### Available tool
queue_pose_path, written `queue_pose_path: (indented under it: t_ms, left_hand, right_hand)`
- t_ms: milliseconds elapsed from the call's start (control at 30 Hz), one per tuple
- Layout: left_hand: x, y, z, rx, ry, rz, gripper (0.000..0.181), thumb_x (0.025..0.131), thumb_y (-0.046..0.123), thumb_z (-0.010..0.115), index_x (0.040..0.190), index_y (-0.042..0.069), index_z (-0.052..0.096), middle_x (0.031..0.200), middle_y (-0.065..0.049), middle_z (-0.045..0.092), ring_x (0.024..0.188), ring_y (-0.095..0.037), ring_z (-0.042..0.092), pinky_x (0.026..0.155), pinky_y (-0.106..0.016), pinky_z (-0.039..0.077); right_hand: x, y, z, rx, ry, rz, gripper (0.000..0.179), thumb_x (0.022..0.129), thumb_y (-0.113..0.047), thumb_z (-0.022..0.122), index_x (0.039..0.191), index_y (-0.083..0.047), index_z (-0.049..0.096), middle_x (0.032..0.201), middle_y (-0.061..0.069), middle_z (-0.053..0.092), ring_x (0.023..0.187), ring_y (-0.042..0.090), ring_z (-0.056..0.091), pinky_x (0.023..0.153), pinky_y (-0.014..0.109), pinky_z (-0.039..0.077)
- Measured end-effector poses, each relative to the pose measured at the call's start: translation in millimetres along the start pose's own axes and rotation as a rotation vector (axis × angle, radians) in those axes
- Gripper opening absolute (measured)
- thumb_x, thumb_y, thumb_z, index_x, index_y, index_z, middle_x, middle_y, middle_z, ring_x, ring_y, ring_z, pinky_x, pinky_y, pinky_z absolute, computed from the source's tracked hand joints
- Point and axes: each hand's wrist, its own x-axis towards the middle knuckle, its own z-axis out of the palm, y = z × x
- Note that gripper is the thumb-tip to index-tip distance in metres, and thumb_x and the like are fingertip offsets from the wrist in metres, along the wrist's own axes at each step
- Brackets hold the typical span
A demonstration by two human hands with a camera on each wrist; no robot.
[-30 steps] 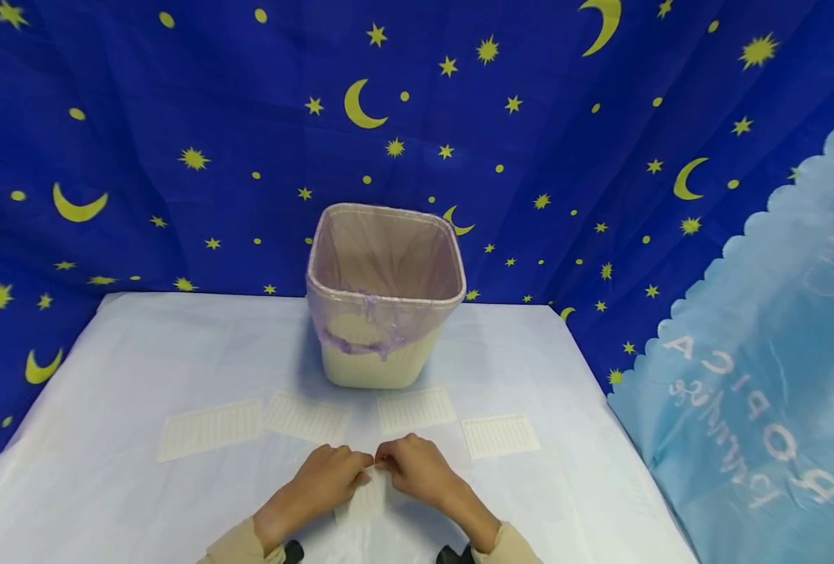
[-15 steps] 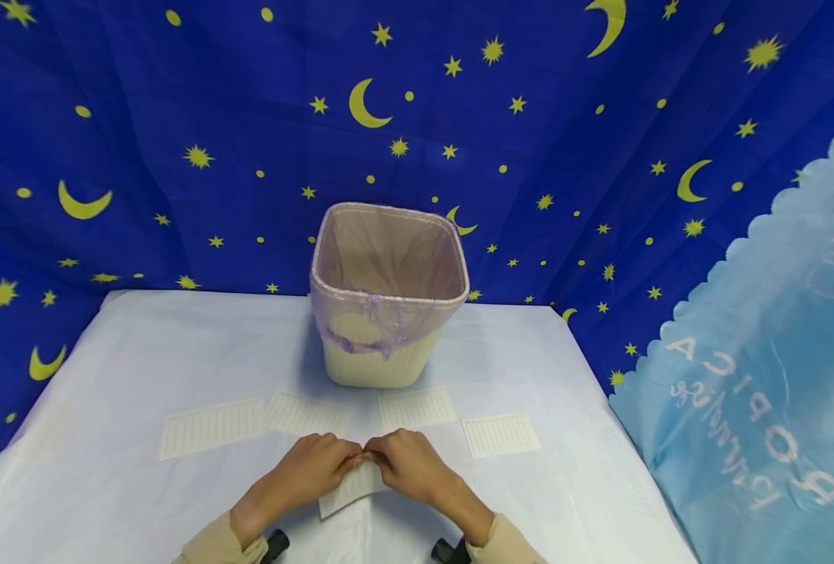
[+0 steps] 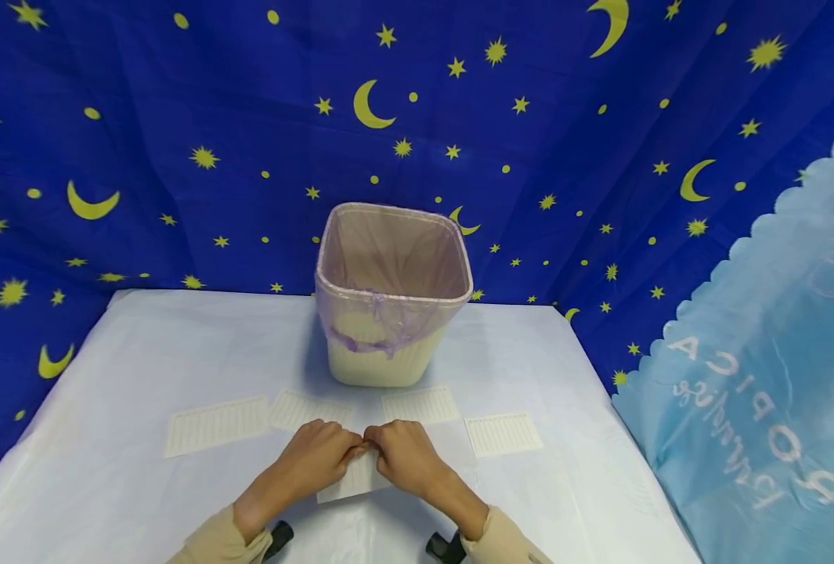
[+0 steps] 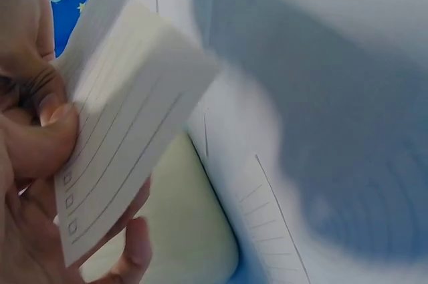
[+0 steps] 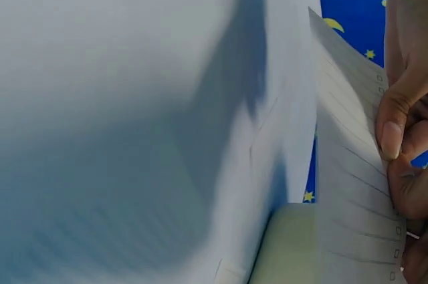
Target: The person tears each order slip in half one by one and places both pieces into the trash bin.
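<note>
A small lined paper sheet (image 3: 353, 479) hangs below my two hands, close together in front of the bin. Its ruled lines and a row of little checkboxes show on the paper (image 4: 134, 90) in the left wrist view. My left hand (image 3: 320, 454) pinches the sheet's edge between thumb and fingers. Right beside it, my right hand (image 3: 408, 454) pinches the same edge. In the right wrist view the right thumb (image 5: 393, 123) presses against the paper (image 5: 354, 177) near its checkboxes. Part of the upper edge is hidden behind the knuckles.
A cream bin (image 3: 381, 368) lined with a thin purple bag (image 3: 417, 313) stands at the table's back. Lined sheets lie in front of it: a left one (image 3: 218, 424), two middle ones (image 3: 309, 409) (image 3: 420, 405) and a right one (image 3: 504, 434). A starry blue cloth (image 3: 247, 117) hangs behind.
Both hands have moved a little away from me, toward the bin, with the sheet between them. More of the sheet shows below the hands than a second ago. The loose sheets stay put.
</note>
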Motion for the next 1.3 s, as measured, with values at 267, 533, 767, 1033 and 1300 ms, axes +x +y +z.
queue_pose_path:
  t_ms: [267, 533, 767, 1033, 1300]
  left_hand:
    - [2.9, 5.1, 2.4, 0.039, 0.131, -0.049, 0.031, 0.088, 0.022, 0.07, 0.058, 0.017, 0.063, 0.047, 0.012, 0.035, 0.044, -0.001, 0.031, 0.046, -0.022, 0.032]
    - [2.0, 6.8, 4.3, 0.089, 0.186, -0.057, 0.038, 0.083, 0.021, 0.073, 0.051, 0.02, 0.054, 0.046, 0.012, 0.03, 0.044, -0.003, 0.027, 0.046, -0.022, 0.03]
    - [2.9, 7.2, 4.6, 0.11, 0.119, -0.017, 0.042, 0.085, 0.019, 0.071, 0.053, 0.019, 0.044, 0.046, 0.009, 0.031, 0.043, -0.004, 0.029, 0.047, -0.024, 0.03]
    - [-1.0, 5.5, -4.5, -0.219, -0.155, -0.302, 0.027, 0.085, 0.03, 0.074, 0.099, 0.006, 0.074, 0.093, -0.006, 0.071, 0.08, -0.023, 0.064, 0.068, -0.043, 0.052]
    - [-0.6, 2.8, -3.9, -0.22, -0.182, -0.192, 0.011, 0.087, 0.027, 0.071, 0.085, 0.019, 0.078, 0.068, 0.013, 0.06, 0.058, -0.001, 0.045, 0.052, -0.025, 0.038]
  right_hand:
    - [8.3, 3, -6, 0.18, 0.036, 0.062, 0.02, 0.078, 0.002, 0.065, 0.067, -0.015, 0.068, 0.058, -0.007, 0.057, 0.055, 0.0, 0.038, 0.052, 0.013, 0.033]
    - [13.7, 7, -4, 0.433, -0.011, 0.131, 0.021, 0.076, 0.009, 0.061, 0.066, -0.007, 0.07, 0.06, 0.002, 0.062, 0.056, -0.002, 0.038, 0.056, 0.014, 0.034]
    - [13.4, 16, 7, 0.767, -0.08, 0.28, 0.015, 0.08, 0.008, 0.058, 0.069, 0.008, 0.068, 0.057, -0.001, 0.051, 0.052, -0.002, 0.035, 0.052, 0.015, 0.03]
    - [6.2, 17, -2, 0.392, -0.127, 0.085, 0.016, 0.092, -0.01, 0.064, 0.079, -0.012, 0.072, 0.063, -0.009, 0.059, 0.053, -0.005, 0.037, 0.055, 0.012, 0.035]
    - [5.1, 17, -22, 0.226, -0.264, -0.013, 0.015, 0.095, -0.021, 0.063, 0.095, -0.019, 0.077, 0.069, -0.014, 0.065, 0.051, -0.008, 0.037, 0.054, 0.01, 0.035]
